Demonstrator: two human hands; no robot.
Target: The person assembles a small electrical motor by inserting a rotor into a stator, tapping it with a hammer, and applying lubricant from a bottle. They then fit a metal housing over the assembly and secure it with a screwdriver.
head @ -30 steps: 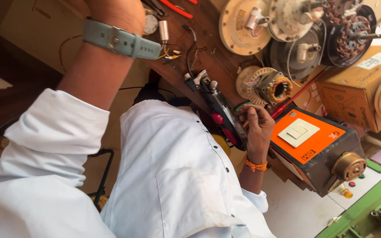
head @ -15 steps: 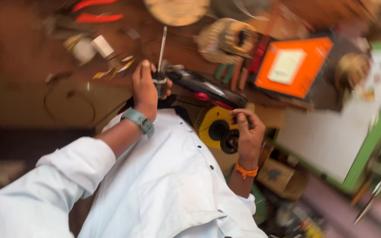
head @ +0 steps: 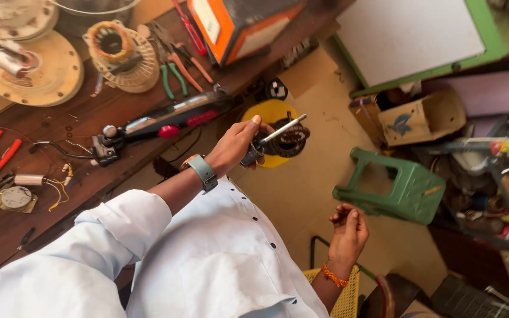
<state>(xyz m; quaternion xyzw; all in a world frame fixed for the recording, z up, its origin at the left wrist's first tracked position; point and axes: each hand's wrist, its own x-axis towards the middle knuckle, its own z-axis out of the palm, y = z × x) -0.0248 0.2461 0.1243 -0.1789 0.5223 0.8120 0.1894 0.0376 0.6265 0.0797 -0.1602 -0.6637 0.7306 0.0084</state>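
Head view: I look down over a white shirt at both hands, above a wooden workbench (head: 60, 171) and a tan floor.
Left hand (head: 237, 144): fingers are curled tight around the dark lower end of a motor rotor shaft (head: 278, 132); a grey wristwatch (head: 203, 172) sits on that wrist.
Shaft position: its bright steel rod juts out of the fist toward 2 o'clock, tilted, over a yellow disc (head: 269, 112) and a dark wound coil (head: 293, 141) on the floor below.
Right hand (head: 349, 232): empty, fingers loosely bent and apart, well apart from the shaft at its 5 o'clock; an orange thread band (head: 334, 275) circles the wrist.
Bench, 9 o'clock of the grip: a black and red power tool (head: 160, 123), green-handled pliers (head: 172, 76).
Floor, 3 o'clock: a green plastic stool (head: 396, 188).
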